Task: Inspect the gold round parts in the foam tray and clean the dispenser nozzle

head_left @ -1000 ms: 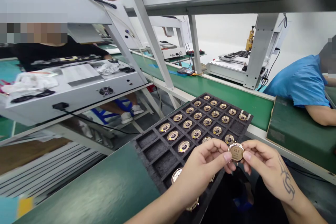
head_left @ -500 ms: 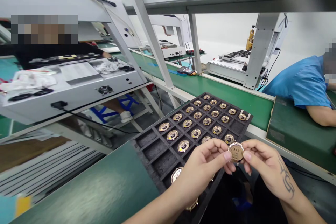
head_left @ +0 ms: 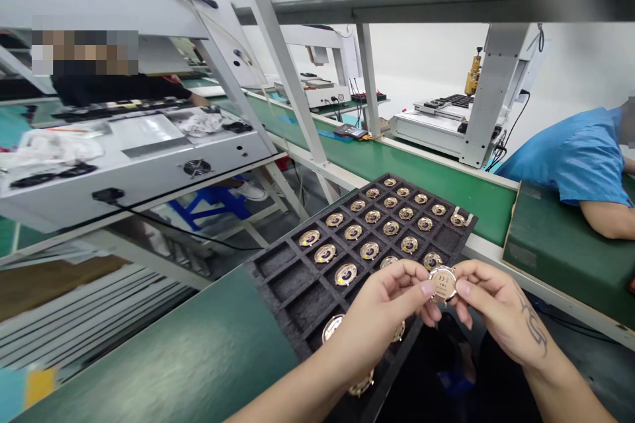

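A round gold watch case is held up between my two hands, its printed back facing me. My left hand pinches its left edge between thumb and fingers. On its right edge, my right hand has a similar pinch. Just below and beyond my hands lies a black foam tray divided into square compartments. Several gold watch cases sit in it, such as one watch case near the middle. My left hand and forearm hide part of the tray's near side.
The tray rests on a green bench. Behind runs a green conveyor belt with a white machine beyond. A person in a blue shirt leans at the right. Another person in black is behind a machine at left.
The watch case has turned slightly in my fingers and shifted a little left, both hands still on it. The person at the left has moved slightly.
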`<action>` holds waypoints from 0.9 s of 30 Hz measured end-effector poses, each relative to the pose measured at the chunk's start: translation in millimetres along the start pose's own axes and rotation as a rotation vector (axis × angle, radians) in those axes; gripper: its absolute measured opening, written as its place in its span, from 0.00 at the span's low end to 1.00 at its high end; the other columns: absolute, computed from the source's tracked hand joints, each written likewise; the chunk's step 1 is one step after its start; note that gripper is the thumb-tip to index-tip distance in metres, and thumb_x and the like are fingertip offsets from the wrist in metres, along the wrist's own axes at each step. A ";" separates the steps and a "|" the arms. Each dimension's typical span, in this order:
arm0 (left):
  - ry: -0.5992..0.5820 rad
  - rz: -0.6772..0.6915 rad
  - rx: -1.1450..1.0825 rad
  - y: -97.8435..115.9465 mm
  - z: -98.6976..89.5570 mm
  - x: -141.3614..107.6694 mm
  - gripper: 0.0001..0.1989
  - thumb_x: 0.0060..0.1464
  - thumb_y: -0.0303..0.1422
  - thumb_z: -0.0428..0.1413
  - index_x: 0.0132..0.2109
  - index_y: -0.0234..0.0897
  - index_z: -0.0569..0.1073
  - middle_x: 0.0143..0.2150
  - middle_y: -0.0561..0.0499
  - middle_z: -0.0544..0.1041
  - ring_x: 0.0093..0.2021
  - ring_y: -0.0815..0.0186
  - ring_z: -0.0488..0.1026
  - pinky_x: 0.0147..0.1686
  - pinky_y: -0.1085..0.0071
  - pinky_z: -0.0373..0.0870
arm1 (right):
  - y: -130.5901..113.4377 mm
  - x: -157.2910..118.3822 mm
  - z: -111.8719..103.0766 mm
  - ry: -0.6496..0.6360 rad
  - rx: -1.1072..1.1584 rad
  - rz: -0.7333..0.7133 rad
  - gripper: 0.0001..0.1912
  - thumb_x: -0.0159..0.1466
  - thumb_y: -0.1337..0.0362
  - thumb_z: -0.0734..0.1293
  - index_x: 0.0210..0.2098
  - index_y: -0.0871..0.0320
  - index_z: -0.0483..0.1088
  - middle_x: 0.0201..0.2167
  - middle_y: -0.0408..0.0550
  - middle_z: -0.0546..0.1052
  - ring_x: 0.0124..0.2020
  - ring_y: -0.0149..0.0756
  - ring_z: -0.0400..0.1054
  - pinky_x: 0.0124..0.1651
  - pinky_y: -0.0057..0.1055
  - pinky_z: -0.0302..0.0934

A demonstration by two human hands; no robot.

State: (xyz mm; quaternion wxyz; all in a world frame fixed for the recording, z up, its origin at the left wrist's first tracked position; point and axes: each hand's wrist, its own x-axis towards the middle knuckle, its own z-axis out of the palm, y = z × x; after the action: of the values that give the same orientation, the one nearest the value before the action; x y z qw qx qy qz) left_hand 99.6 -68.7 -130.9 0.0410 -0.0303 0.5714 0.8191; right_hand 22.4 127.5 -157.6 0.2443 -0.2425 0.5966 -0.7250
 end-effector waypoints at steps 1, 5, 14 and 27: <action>0.005 0.003 0.010 -0.3 -1.3 1.1 0.16 0.60 0.42 0.68 0.40 0.34 0.74 0.30 0.49 0.80 0.31 0.66 0.77 0.35 0.70 0.73 | 0.5 0.9 -0.8 -0.010 -0.015 0.002 0.14 0.73 0.54 0.71 0.49 0.58 0.79 0.32 0.47 0.80 0.27 0.30 0.71 0.31 0.26 0.67; 0.052 0.002 0.054 1.3 -5.7 5.0 0.17 0.59 0.42 0.68 0.40 0.34 0.72 0.30 0.50 0.79 0.29 0.66 0.76 0.34 0.70 0.73 | 2.7 5.1 -2.9 0.002 -0.101 -0.035 0.17 0.75 0.51 0.68 0.51 0.58 0.79 0.30 0.47 0.80 0.28 0.32 0.73 0.33 0.28 0.68; 0.112 0.392 0.749 -6.5 -16.7 9.1 0.03 0.64 0.31 0.57 0.40 0.38 0.75 0.33 0.49 0.77 0.34 0.63 0.75 0.35 0.68 0.71 | 8.2 14.8 4.4 0.112 -0.308 -0.047 0.24 0.70 0.45 0.71 0.54 0.57 0.79 0.39 0.51 0.81 0.34 0.36 0.75 0.35 0.31 0.71; -0.040 0.801 1.446 -27.6 -42.8 17.8 0.14 0.73 0.31 0.51 0.56 0.40 0.79 0.52 0.38 0.81 0.49 0.52 0.78 0.50 0.57 0.72 | 19.1 59.7 -24.6 0.152 -0.440 -0.056 0.26 0.70 0.45 0.68 0.54 0.62 0.75 0.33 0.49 0.79 0.28 0.35 0.71 0.29 0.30 0.67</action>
State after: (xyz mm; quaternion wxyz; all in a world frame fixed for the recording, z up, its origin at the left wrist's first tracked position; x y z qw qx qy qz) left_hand 84.9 -98.8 -173.2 -0.2343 0.2243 0.9241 0.2022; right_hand -37.7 104.2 -176.9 0.1200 -0.2510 0.7499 -0.6002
